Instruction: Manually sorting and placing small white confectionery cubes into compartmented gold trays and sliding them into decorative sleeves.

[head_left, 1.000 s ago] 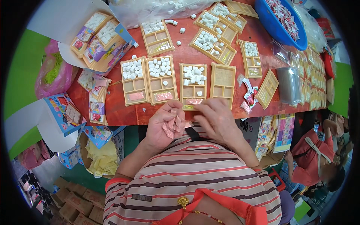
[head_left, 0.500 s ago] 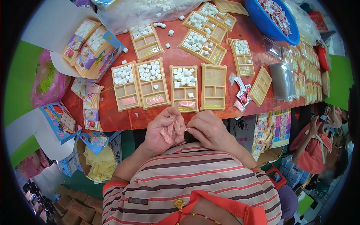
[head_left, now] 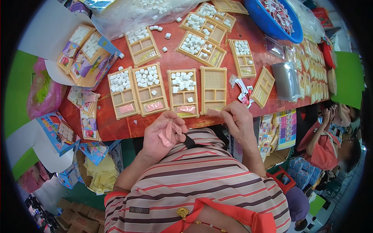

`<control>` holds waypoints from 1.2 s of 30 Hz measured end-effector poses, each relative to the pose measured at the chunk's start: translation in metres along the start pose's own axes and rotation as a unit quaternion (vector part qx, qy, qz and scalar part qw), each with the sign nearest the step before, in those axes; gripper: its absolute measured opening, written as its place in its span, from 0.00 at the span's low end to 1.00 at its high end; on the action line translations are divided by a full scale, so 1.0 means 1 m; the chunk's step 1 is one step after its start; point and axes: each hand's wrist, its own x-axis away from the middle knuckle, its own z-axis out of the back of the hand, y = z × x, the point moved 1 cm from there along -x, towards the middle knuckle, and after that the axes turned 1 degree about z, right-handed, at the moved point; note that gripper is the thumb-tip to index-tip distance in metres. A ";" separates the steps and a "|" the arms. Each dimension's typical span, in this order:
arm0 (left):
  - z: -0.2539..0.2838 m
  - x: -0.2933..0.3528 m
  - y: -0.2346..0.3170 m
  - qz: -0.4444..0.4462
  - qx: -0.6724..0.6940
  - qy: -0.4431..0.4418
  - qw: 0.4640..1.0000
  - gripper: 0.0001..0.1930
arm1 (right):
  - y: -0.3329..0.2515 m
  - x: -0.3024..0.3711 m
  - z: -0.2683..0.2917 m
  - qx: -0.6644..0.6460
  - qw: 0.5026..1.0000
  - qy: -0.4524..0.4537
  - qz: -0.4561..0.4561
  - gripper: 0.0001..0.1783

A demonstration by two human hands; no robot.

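Note:
My left hand (head_left: 154,140) is closed around several small pink sachets (head_left: 167,136), just in front of the table edge. My right hand (head_left: 240,121) pinches a single pink sachet (head_left: 213,112), blurred, over the near compartment of a tan compartment tray (head_left: 213,80) that has no white pieces in it. Left of that tray stands another tray (head_left: 183,100) with white cubes (head_left: 182,80) in its large section and a pink sachet (head_left: 185,110) at its near end. Two more trays further left are filled alike.
Partly filled trays (head_left: 144,52) and loose white cubes lie farther back on the red table (head_left: 163,123). A blue basin (head_left: 268,24) of small packets is at the back right. Clear plastic covers (head_left: 285,80) are stacked at right; an opened carton (head_left: 93,75) stands at left.
My right hand has moved away from the left hand, forward and right, carrying one pink sachet to the tray's near end. The left hand keeps its sachets. The view has shifted slightly.

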 end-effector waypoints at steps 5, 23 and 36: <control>-0.001 0.003 0.003 -0.001 -0.023 0.009 1.000 0.11 | 0.000 -0.009 -0.008 0.184 0.982 0.017 0.049 0.04; 0.008 0.014 0.008 -0.016 -0.053 0.035 0.998 0.13 | -0.035 -0.042 -0.056 0.151 0.967 -0.043 0.201 0.07; 0.010 0.017 0.010 0.000 -0.087 0.040 0.995 0.09 | 0.034 -0.104 0.009 0.062 0.994 0.040 0.082 0.06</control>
